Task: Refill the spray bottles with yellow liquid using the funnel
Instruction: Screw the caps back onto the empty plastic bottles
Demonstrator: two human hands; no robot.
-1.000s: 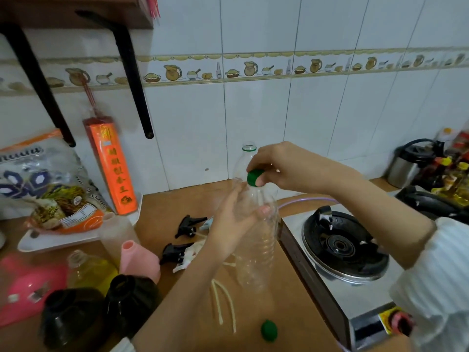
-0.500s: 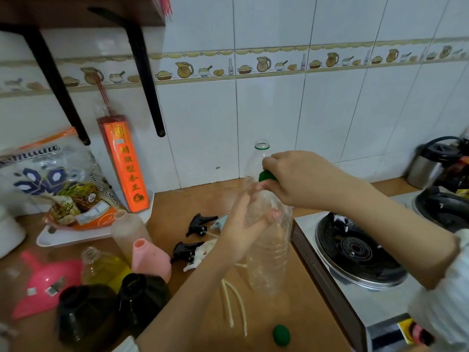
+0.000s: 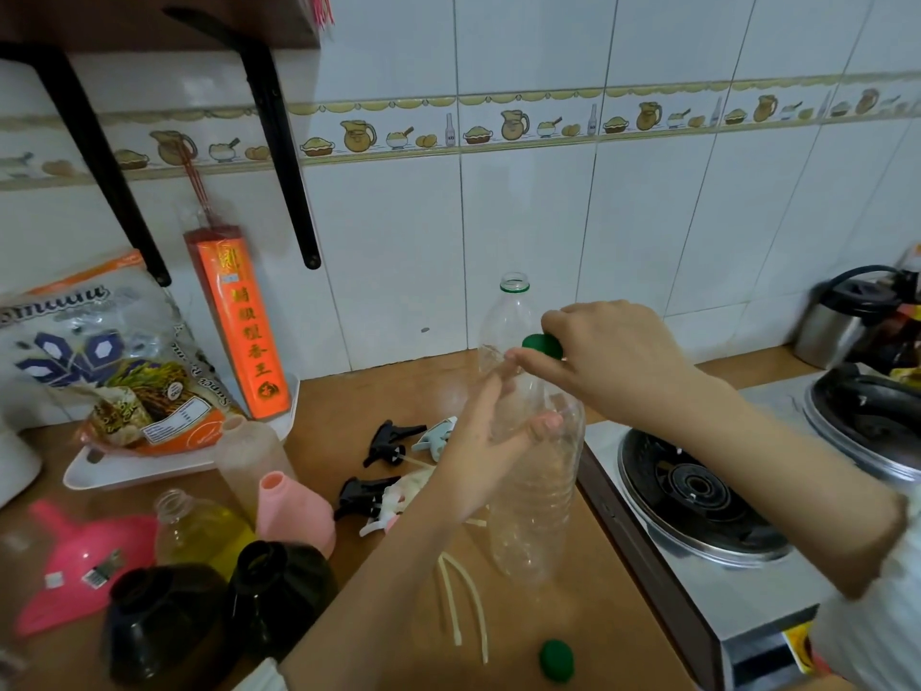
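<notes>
Now right hand pinches green cap

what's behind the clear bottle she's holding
A second clear bottle stands behind the held bottle, its uncapped neck showing a green ring. Its lower part is covered by the left hand and right hand, so what it stands on cannot be seen.
</notes>
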